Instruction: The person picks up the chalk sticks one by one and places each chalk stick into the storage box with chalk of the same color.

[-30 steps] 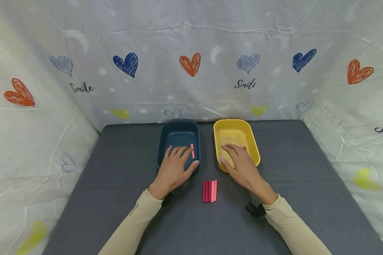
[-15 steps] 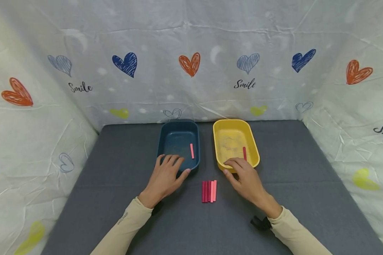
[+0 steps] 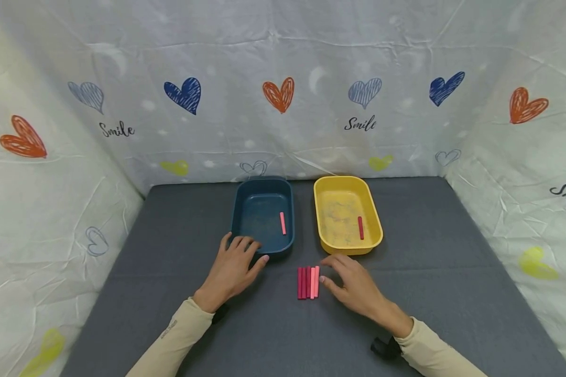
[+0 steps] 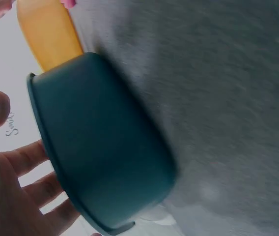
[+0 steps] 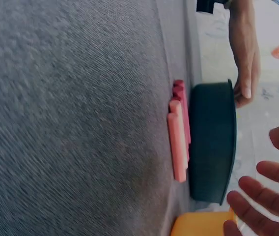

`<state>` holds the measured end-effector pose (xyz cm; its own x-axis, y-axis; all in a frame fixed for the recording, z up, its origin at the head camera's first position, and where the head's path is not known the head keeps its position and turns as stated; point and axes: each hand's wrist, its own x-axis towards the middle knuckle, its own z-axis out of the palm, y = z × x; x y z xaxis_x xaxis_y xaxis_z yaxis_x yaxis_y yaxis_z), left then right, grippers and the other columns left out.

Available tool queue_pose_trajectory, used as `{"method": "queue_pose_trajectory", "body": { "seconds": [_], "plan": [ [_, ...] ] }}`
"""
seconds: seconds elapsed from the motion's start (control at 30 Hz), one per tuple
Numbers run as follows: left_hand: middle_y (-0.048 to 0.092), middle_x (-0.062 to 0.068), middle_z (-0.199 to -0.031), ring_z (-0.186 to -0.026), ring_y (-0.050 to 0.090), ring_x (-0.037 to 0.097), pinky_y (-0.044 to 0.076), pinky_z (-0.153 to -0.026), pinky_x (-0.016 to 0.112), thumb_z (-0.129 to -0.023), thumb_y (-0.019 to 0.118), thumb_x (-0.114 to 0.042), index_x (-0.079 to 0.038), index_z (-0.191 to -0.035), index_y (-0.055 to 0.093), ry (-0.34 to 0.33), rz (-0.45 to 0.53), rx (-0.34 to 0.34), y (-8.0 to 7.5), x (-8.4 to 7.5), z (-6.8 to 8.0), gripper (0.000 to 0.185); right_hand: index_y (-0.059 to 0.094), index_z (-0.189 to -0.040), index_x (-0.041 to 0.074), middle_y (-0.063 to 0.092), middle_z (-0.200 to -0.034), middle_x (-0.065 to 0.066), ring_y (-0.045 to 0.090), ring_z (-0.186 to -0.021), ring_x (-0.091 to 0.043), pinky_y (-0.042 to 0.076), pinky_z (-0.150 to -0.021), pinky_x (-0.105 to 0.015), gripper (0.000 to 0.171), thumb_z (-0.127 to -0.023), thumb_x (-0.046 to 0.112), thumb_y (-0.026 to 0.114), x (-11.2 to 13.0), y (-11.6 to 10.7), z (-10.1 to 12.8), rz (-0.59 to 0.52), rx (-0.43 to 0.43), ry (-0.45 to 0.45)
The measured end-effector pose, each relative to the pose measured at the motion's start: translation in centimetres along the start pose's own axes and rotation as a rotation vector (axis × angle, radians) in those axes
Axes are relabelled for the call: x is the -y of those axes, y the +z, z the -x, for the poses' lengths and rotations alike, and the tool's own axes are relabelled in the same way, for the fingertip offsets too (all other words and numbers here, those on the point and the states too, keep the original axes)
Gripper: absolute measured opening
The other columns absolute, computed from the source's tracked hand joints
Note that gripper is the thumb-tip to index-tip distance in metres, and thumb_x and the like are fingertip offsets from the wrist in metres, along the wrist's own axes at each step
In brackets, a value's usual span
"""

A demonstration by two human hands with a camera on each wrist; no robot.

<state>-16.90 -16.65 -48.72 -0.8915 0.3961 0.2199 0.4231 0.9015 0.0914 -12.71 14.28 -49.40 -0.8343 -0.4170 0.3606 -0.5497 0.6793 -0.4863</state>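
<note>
Hands sit low over the grey counter [image 3: 170, 314], both empty: the left hand [image 3: 233, 269] lies with relaxed, spread fingers at the near rim of the blue tray [image 3: 263, 214], and the right hand [image 3: 354, 285] hovers with loosely open fingers just beside the row of sticks [image 3: 308, 283], not visibly touching it. That row (four or five pink and dark red sticks, side by side and touching) lies between the hands, just in front of the two trays. Farther back, one pink stick [image 3: 282, 223] lies in the blue tray and one red stick [image 3: 360, 228] in the yellow tray [image 3: 346, 213]. By the look of it, the sorting is at the pick-up step: the next move would call for a fine fingertip pinch on the outermost stick, lifting it without scattering its neighbours.
</note>
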Motion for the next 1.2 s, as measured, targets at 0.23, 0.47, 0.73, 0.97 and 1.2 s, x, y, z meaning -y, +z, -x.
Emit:
{"method": "queue_pose_trajectory", "body": {
  "seconds": [0.23,0.47,0.73,0.97,1.2],
  "plan": [
    [0.062,0.008,-0.123,-0.121,0.054,0.028,0.019,-0.117,0.061,-0.1,0.05,-0.049,-0.015,-0.122,0.065,0.009,0.002,0.0,0.8,1.3,0.5,0.043,0.065,-0.122,0.013,0.064,-0.117,0.001,0.061,-0.108,-0.016,0.052,-0.094,-0.043,0.039,-0.089,0.032,0.072,0.1,0.7,0.0,0.005,0.121,0.11],
    [0.064,0.009,-0.119,-0.119,0.055,0.029,0.014,-0.12,0.062,-0.103,0.047,-0.043,-0.013,-0.115,0.067,0.046,0.001,-0.009,1.1,1.8,0.6,0.038,0.062,-0.126,0.012,0.061,-0.12,-0.001,0.058,-0.111,-0.02,0.048,-0.098,-0.047,0.047,-0.087,0.037,0.073,0.0,1.3,0.0,0.013,0.203,0.169],
    [0.065,0.01,-0.115,-0.116,0.056,0.029,0.015,-0.12,0.061,-0.103,0.047,-0.04,-0.011,-0.112,0.066,0.079,0.002,-0.032,1.2,1.9,0.5,0.037,0.059,-0.131,0.012,0.059,-0.124,-0.004,0.056,-0.114,-0.022,0.047,-0.099,-0.05,0.058,-0.084,0.04,0.076,-0.3,1.6,0.1,0.023,0.245,0.181],
    [0.064,0.009,-0.105,-0.106,0.057,0.03,0.018,-0.119,0.061,-0.104,0.046,-0.033,-0.011,-0.106,0.065,0.12,-0.021,-0.068,1.3,2.0,0.6,0.029,0.055,-0.136,0.01,0.056,-0.128,-0.005,0.053,-0.118,-0.025,0.045,-0.099,-0.052,0.072,-0.078,0.045,0.08,-0.6,1.9,0.0,0.046,0.296,0.179],
    [0.062,0.009,-0.1,-0.1,0.056,0.029,0.021,-0.118,0.062,-0.103,0.047,-0.032,-0.012,-0.102,0.064,0.137,-0.026,-0.088,1.4,2.1,0.6,0.026,0.055,-0.136,0.009,0.054,-0.129,-0.007,0.05,-0.118,-0.025,0.044,-0.099,-0.052,0.08,-0.073,0.05,0.083,-0.8,2.2,-0.2,0.074,0.317,0.192]
  ]
}}
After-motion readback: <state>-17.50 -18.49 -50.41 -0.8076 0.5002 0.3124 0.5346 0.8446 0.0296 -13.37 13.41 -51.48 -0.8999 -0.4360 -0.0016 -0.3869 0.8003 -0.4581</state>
